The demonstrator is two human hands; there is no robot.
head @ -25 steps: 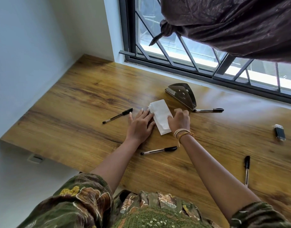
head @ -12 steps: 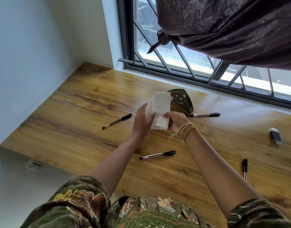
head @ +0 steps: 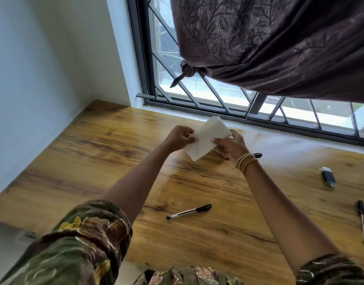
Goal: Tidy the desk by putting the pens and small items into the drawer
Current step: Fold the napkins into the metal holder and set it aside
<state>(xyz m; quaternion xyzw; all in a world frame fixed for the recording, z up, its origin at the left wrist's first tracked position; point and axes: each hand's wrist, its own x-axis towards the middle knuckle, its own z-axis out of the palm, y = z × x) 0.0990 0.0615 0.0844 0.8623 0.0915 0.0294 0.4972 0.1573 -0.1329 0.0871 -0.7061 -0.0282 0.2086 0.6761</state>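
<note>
both hands (head: 182, 136) (head: 228, 146) pinching blank white napkins (head: 207, 138)

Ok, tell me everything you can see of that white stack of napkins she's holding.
The stack of napkins is white, thin and rectangular, and looks like soft paper; several layered edges show at its upper corner. It is held above the desk, tilted diagonally, near the window. The left hand pinches its left edge and the right hand grips its right side. Nothing else touches it.
</note>
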